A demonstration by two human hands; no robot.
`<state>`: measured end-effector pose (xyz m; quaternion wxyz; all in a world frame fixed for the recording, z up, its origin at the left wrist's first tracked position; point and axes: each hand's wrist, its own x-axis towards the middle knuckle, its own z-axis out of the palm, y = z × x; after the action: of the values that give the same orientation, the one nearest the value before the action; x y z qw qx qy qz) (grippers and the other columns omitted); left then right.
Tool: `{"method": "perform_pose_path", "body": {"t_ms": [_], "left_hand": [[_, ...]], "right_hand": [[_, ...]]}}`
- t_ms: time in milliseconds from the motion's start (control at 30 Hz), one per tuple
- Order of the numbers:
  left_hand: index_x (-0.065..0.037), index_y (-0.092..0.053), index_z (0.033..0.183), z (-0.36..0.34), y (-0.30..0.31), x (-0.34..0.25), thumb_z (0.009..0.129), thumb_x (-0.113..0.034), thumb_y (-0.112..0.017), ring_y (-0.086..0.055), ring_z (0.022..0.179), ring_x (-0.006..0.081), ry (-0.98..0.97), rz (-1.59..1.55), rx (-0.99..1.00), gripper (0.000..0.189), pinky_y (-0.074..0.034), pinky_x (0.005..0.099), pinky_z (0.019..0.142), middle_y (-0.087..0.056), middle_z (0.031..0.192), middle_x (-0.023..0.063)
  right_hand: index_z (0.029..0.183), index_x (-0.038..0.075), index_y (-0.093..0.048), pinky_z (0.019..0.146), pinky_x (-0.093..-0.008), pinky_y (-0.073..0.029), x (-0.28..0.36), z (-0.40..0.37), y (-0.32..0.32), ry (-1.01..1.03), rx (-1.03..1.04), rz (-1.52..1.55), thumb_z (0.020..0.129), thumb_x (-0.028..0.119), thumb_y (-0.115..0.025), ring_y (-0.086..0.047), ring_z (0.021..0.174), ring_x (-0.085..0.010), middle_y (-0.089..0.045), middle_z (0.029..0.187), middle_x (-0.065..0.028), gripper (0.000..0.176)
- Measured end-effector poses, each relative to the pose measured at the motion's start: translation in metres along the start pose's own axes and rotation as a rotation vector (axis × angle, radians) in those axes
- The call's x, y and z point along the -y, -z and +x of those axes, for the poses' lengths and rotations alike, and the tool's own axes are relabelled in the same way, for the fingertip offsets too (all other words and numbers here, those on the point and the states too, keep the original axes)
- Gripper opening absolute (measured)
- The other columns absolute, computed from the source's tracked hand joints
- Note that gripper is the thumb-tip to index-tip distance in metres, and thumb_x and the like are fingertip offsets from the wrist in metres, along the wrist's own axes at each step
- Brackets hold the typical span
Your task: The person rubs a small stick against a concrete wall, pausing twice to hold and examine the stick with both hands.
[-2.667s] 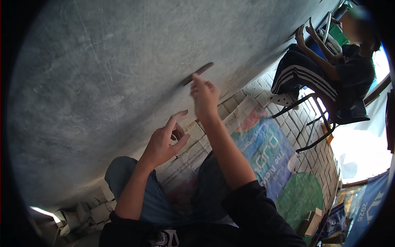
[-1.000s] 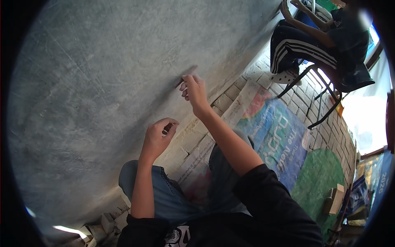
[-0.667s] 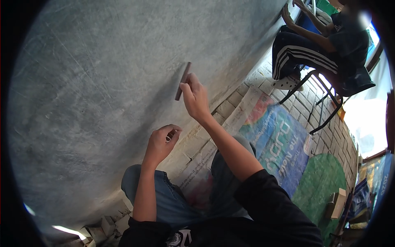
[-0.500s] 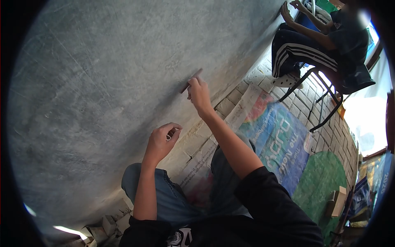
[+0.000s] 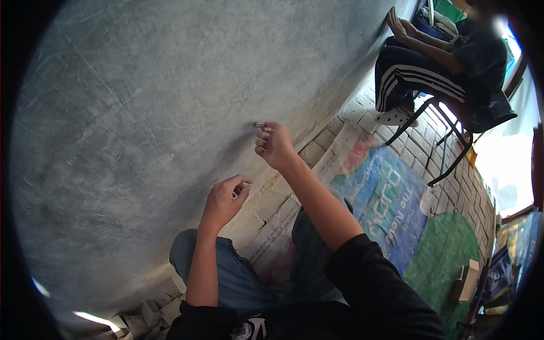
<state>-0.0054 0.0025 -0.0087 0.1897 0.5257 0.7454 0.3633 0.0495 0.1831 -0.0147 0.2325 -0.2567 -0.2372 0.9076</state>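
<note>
My right hand (image 5: 276, 145) is closed on a small dark stick-like tool (image 5: 259, 124), held close to the grey wall (image 5: 141, 113); the tool is partly hidden by the fingers. Lower and to the left, my left hand (image 5: 228, 199) hovers near the foot of the wall, above my bent knee. Its fingers curl towards the thumb around something small and pale that I cannot make out.
A person (image 5: 425, 68) sits on a black-framed chair (image 5: 464, 153) at the upper right, hands by the wall. A printed banner (image 5: 391, 192) and a green sheet (image 5: 439, 255) cover paving bricks. Rubble (image 5: 150, 311) lies at lower left.
My right hand has moved slightly downward, and the tool has turned so that less of it shows. My left hand has barely shifted. The seated person's hands have come closer together.
</note>
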Motion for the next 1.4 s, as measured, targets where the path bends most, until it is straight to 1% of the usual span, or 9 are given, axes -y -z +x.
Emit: {"method": "perform_pose_path", "body": {"t_ms": [133,200,233,300,333,400,633,800,1400], "left_hand": [[-0.004,-0.062,0.095,0.001,0.002,-0.001,0.080,-0.009,-0.060,-0.060,0.063,0.0155,0.012,0.001,0.005,0.016,-0.049,0.0277,0.061,-0.062,0.073,0.0092],[-0.004,-0.062,0.095,0.000,0.002,-0.001,0.080,-0.009,-0.060,-0.060,0.063,0.0155,0.026,-0.005,0.008,0.016,-0.048,0.0277,0.061,-0.062,0.073,0.0092],[-0.004,-0.062,0.094,0.000,0.002,-0.001,0.080,-0.009,-0.060,-0.060,0.063,0.0157,0.016,-0.001,0.002,0.016,-0.048,0.0277,0.061,-0.062,0.073,0.0093],[-0.004,-0.062,0.094,-0.001,0.001,-0.001,0.080,-0.009,-0.060,-0.060,0.063,0.0158,0.007,0.004,0.000,0.016,-0.048,0.0277,0.061,-0.062,0.073,0.0094],[-0.004,-0.062,0.094,-0.001,0.001,0.001,0.080,-0.010,-0.059,-0.060,0.064,0.0159,-0.005,0.000,-0.009,0.015,-0.048,0.0277,0.061,-0.062,0.073,0.0095],[-0.004,-0.062,0.093,0.000,0.003,0.001,0.080,-0.010,-0.059,-0.060,0.064,0.0160,-0.009,-0.008,-0.033,0.015,-0.048,0.0278,0.061,-0.062,0.073,0.0096],[-0.005,-0.061,0.092,-0.004,0.004,-0.001,0.078,-0.011,-0.058,-0.061,0.067,0.0232,-0.024,-0.007,-0.016,0.015,-0.048,0.0318,0.063,-0.062,0.076,0.0106],[-0.005,-0.061,0.092,-0.005,0.004,0.000,0.078,-0.012,-0.058,-0.061,0.067,0.0231,-0.027,0.015,-0.016,0.015,-0.048,0.0319,0.063,-0.062,0.077,0.0105],[-0.006,-0.063,0.090,-0.004,0.000,-0.013,0.078,-0.015,-0.061,-0.062,0.065,0.0195,0.142,0.085,-0.024,0.015,-0.048,0.0300,0.062,-0.064,0.074,0.0093]], "right_hand": [[0.073,0.011,-0.042,0.044,-0.0237,-0.028,-0.001,-0.011,-0.017,0.215,-0.131,-0.180,0.084,0.024,-0.044,-0.034,0.047,-0.0100,-0.041,0.057,0.0022,0.017],[0.074,0.012,-0.043,0.045,-0.0240,-0.028,-0.001,-0.012,-0.021,0.512,0.062,-0.470,0.084,0.023,-0.043,-0.034,0.047,-0.0096,-0.041,0.057,0.0023,0.015],[0.074,0.012,-0.043,0.045,-0.0240,-0.028,-0.002,-0.005,-0.012,0.508,0.060,-0.471,0.084,0.023,-0.043,-0.034,0.047,-0.0096,-0.041,0.057,0.0023,0.015],[0.075,0.013,-0.042,0.047,-0.0240,-0.030,-0.006,0.008,0.008,-0.025,-0.095,-0.069,0.086,0.025,-0.044,-0.036,0.050,-0.0095,-0.041,0.058,0.0024,0.016],[0.075,0.013,-0.042,0.047,-0.0240,-0.030,-0.008,0.009,0.009,-0.027,-0.093,-0.068,0.086,0.025,-0.044,-0.036,0.050,-0.0095,-0.041,0.058,0.0024,0.016],[0.076,0.013,-0.042,0.048,-0.0231,-0.031,-0.005,-0.002,-0.009,0.245,-0.172,-0.298,0.087,0.028,-0.046,-0.037,0.050,-0.0091,-0.042,0.059,0.0026,0.019],[0.084,0.011,-0.048,0.050,-0.0226,-0.033,0.011,-0.009,-0.009,0.251,-0.153,-0.220,0.084,0.028,-0.056,-0.039,0.052,-0.0075,-0.044,0.063,0.0031,0.018],[0.079,0.008,-0.053,0.051,-0.0228,-0.037,0.012,-0.006,-0.009,0.497,-0.161,-0.434,0.081,0.026,-0.061,-0.045,0.058,-0.0061,-0.049,0.068,0.0020,0.020],[0.077,0.005,-0.055,0.046,-0.0217,-0.035,0.007,0.006,-0.010,0.572,-0.253,-0.444,0.078,0.025,-0.066,-0.045,0.051,-0.0082,-0.049,0.062,0.0005,0.023]]}}
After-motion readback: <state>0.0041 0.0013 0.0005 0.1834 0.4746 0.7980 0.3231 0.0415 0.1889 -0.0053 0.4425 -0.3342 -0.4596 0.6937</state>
